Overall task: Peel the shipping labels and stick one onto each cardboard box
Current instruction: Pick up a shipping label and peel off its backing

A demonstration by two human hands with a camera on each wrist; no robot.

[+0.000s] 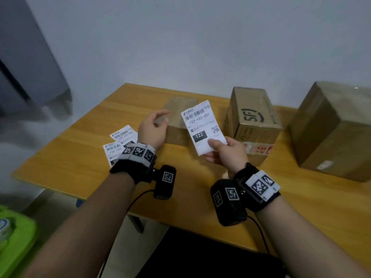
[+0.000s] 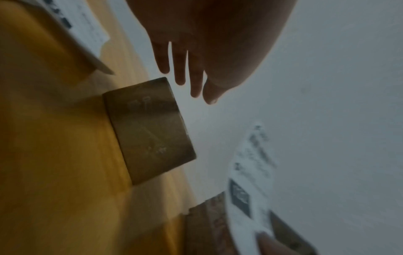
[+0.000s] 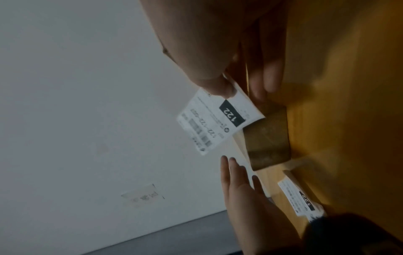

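Holding up a white printed shipping label (image 1: 202,127) by its lower edge, pinched in the right hand (image 1: 224,153); left hand (image 1: 153,129) hovering just beside it, fingers relaxed and gripping nothing. Seemingly starting the peel: next calling for catching a corner to split label from backing. Waiting behind on the yellow wooden table (image 1: 70,149): small brown cardboard box (image 1: 176,117), unlabelled on its visible faces.
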